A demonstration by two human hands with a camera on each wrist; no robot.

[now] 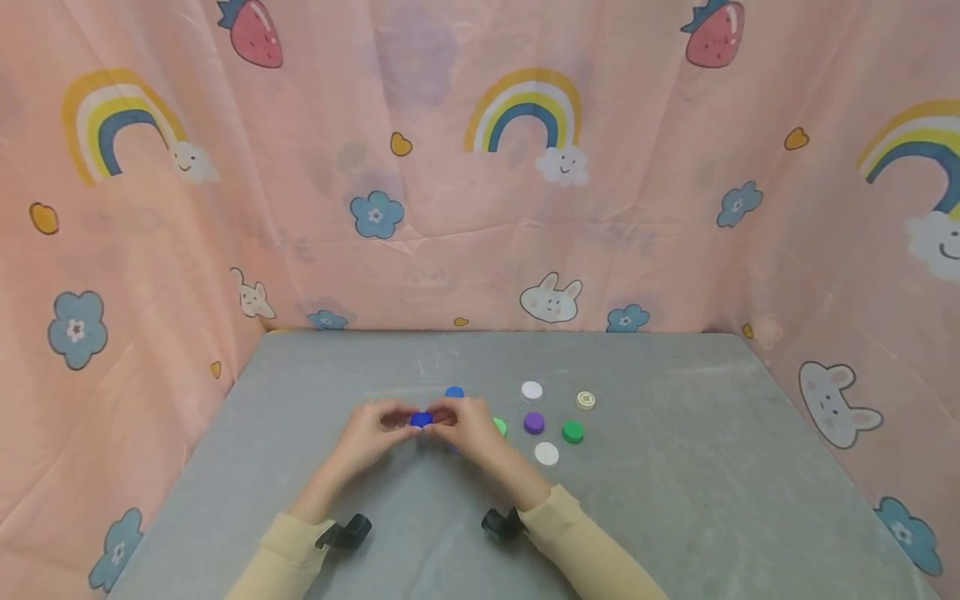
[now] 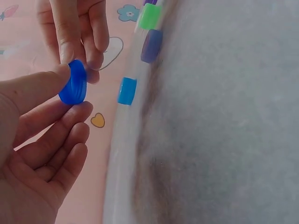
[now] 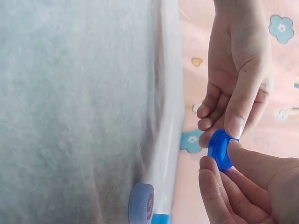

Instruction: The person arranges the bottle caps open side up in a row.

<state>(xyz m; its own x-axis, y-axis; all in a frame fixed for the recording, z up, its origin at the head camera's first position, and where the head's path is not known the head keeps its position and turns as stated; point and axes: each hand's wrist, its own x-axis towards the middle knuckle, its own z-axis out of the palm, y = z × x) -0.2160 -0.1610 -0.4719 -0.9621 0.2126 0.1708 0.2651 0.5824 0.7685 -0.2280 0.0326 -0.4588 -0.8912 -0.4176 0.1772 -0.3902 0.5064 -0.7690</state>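
Observation:
A blue bottle cap (image 1: pixel 422 420) is held up above the grey table between both hands. My left hand (image 1: pixel 371 433) pinches one side of it with thumb and fingers. From the opposite side, my right hand (image 1: pixel 472 429) pinches the same cap. In the right wrist view the cap (image 3: pixel 219 149) is tilted, its hollow inside partly showing, and both thumbs are at its edge. A light blue cap (image 1: pixel 454 392) lies just behind the right hand. That hand partly hides a light green cap (image 1: pixel 500 427). A dull violet-blue cap (image 2: pixel 152 46) also lies near the hands.
Right of the hands on the table (image 1: pixel 675 500) lie a purple cap (image 1: pixel 534 423), a green cap (image 1: pixel 573 432), a white cap (image 1: pixel 532 390), another white cap (image 1: pixel 547 453) and a cream patterned cap (image 1: pixel 586 401). A pink printed curtain (image 1: pixel 450 250) surrounds the table's back and sides.

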